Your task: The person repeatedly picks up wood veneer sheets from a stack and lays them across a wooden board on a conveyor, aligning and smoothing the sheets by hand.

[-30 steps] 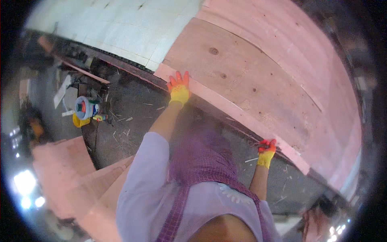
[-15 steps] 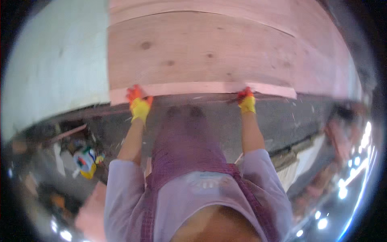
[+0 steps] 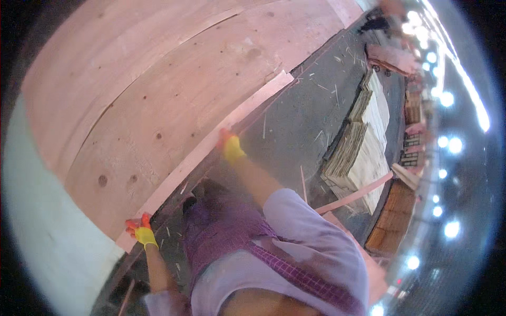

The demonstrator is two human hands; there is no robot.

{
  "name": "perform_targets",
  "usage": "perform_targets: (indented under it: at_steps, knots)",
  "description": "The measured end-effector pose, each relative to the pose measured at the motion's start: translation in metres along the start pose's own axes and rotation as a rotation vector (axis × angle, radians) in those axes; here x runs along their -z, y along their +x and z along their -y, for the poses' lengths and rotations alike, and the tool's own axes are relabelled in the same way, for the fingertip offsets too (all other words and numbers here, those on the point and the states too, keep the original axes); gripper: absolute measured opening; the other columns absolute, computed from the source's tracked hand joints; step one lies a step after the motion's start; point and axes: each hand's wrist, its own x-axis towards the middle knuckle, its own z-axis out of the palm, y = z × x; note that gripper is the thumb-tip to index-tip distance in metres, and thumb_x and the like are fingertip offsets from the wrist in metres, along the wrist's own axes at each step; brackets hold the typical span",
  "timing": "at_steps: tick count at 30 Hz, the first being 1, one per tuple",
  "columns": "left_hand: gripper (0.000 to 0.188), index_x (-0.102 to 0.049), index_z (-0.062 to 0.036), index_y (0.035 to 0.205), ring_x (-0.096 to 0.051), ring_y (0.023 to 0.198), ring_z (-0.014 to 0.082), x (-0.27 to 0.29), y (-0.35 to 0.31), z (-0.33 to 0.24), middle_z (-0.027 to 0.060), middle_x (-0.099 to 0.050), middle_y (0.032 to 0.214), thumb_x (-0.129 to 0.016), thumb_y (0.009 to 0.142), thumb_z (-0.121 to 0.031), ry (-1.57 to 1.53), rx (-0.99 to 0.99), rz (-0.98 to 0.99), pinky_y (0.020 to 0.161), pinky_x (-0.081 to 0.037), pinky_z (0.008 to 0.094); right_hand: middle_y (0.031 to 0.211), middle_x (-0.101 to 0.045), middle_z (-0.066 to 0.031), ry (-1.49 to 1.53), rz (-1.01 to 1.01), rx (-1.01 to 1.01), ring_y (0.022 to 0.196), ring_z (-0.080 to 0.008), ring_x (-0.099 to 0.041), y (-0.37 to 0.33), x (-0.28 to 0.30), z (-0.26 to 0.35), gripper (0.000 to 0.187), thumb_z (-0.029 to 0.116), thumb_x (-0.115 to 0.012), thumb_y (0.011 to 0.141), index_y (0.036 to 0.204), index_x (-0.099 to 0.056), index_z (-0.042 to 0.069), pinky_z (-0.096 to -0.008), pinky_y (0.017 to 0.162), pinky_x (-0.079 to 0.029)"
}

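A broad pinkish wood veneer sheet with dark knots lies in front of me, and a narrow pale veneer strip runs along its near edge. My left hand, in a yellow glove with orange fingers, rests at the strip's left end with its fingers apart. Farther along the strip, my right hand, gloved the same way, is at its near edge. Motion blurs the right fingers, so their grip does not show.
A pale greenish sheet adjoins at the left. Stacked veneer sheets stand on the dark floor to the right, crossed by a loose wood strip. Farther right is a brown stack. Wood slivers litter the floor.
My view has swung to the right, so the sheet now runs diagonally and the stacks show. Both hands stay at the strip's near edge; the right hand's fingers look more blurred.
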Motion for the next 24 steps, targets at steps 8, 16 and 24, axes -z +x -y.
perform_targets:
  at_steps: [8,16,24]
  knots:
    - [0.111,-0.023,-0.0050,0.139,-0.047,0.100,0.0464,-0.018,0.007,0.011,0.0244,-0.038,0.118,-0.063,0.060,-0.073,0.023,-0.063,-0.049,0.083,-0.043,0.0529,0.055,-0.047,-0.0038,-0.018,0.028,-0.006,0.037,-0.0169,-0.044,0.001,0.000,0.003,0.021,0.020,-0.064,0.083,0.094,-0.050,0.008,-0.0321,0.037,-0.040]
    - [0.119,-0.011,-0.0026,0.141,-0.046,0.106,0.0497,-0.005,0.008,-0.020,0.0288,-0.031,0.126,-0.062,0.061,-0.073,0.147,0.062,0.086,0.082,-0.046,0.0538,0.065,-0.055,-0.0087,-0.166,0.057,-0.027,0.047,-0.0226,-0.052,0.033,-0.004,0.014,0.029,0.028,-0.064,0.078,0.093,-0.056,0.005,-0.0372,0.046,-0.045]
    - [0.125,-0.010,-0.0038,0.142,-0.043,0.114,0.0471,-0.005,0.001,-0.072,0.0329,-0.030,0.133,-0.063,0.055,-0.077,0.244,0.168,0.252,0.093,-0.037,0.0547,0.064,-0.061,-0.0128,-0.879,0.342,0.237,0.048,-0.0244,-0.058,0.105,0.046,0.024,0.027,0.028,-0.059,0.081,0.085,-0.062,0.001,-0.0385,0.043,-0.049]
